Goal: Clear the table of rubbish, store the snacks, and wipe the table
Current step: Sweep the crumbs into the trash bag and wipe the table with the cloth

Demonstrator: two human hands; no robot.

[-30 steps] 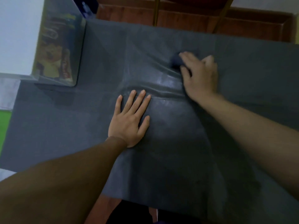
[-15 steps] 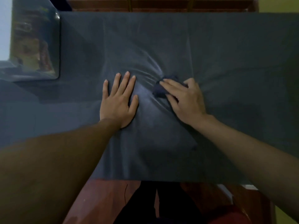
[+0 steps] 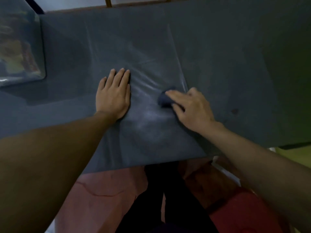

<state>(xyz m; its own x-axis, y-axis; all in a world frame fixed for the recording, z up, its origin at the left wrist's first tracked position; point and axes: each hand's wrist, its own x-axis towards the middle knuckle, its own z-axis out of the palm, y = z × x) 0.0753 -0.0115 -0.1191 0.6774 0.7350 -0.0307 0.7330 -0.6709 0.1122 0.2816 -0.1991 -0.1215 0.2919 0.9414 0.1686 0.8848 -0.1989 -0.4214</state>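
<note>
Right hand point(image 3: 191, 108) drew nearer, gripping half-hidden cloth point(image 3: 164, 100); left hand point(image 3: 113, 96) flat on table point(image 3: 218, 56).

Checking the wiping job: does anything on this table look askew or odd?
The grey tablecloth is dragged into creases between the flat left hand and the right hand gripping a dark rag, so it does not lie smooth. A small dark spot right of that hand may be a stain.
</note>
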